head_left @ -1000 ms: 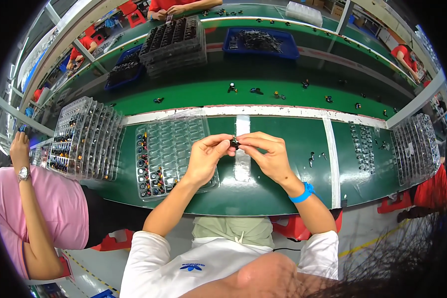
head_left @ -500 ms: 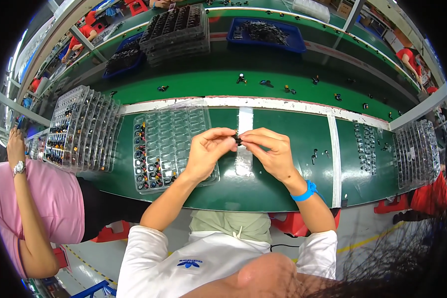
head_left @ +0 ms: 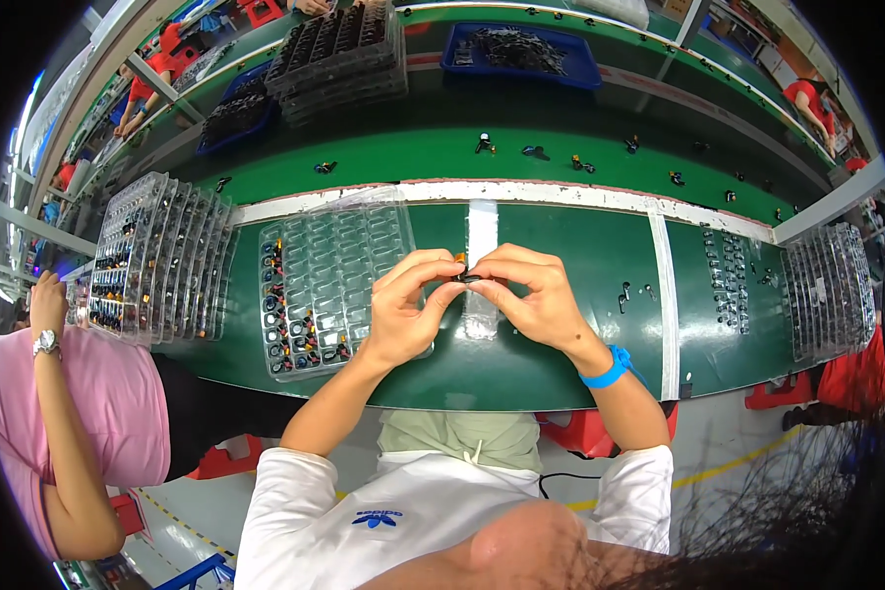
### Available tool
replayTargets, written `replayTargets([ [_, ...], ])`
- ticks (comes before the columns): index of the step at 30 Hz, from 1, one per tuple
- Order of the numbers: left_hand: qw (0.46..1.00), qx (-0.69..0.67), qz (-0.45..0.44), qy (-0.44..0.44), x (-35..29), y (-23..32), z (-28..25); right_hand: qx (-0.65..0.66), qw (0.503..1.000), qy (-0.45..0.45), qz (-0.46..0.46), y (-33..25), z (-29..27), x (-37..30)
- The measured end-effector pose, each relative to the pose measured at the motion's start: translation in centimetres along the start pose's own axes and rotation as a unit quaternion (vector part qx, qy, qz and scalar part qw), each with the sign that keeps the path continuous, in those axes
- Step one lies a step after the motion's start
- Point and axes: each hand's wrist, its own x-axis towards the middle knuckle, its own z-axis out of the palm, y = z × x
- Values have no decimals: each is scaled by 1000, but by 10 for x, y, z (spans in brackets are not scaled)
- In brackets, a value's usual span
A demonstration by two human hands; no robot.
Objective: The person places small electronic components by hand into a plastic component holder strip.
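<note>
Between my fingertips is a small black part (head_left: pixel 469 278) with an orange bit at its upper left; its exact kind is too small to make out. My left hand (head_left: pixel 409 303) pinches it from the left, and my right hand (head_left: pixel 529 295), with a blue band on its wrist, pinches it from the right. Both hands are held above the green worktable (head_left: pixel 580 256), over a whitish strip (head_left: pixel 482 231). Left of my left hand lies a clear plastic tray (head_left: pixel 349 246), its left columns holding several small dark parts with coloured bits.
Stacked clear trays stand at the left (head_left: pixel 157 256) and right (head_left: pixel 826 295). Beyond a white ledge (head_left: pixel 560 197), small parts are scattered on a green belt (head_left: pixel 413 152). Farther back is a blue tray (head_left: pixel 521 54) of black pieces. A co-worker in a pink shirt (head_left: pixel 79 403) sits at my left.
Both hands keep hold of the small black part, which has turned slightly between my fingers. Parts on the belt have shifted a little to the right.
</note>
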Motion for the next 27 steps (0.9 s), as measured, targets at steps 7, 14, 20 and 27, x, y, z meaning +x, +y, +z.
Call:
replayTargets([
  [7, 998, 43, 47, 21, 1, 4, 1, 6, 997, 79, -13, -8, 17, -4],
  [14, 969, 71, -163, -171, 48, 3, -38, 9, 991, 12, 129, 37, 2, -3],
  [20, 955, 207, -191, -92, 143, -102, -77, -217, 973, 47, 60, 68, -5, -2],
  [27, 938, 310, -43, -150, 125, -65, -18, -284, 956, 54, 50, 58, -20, -8],
])
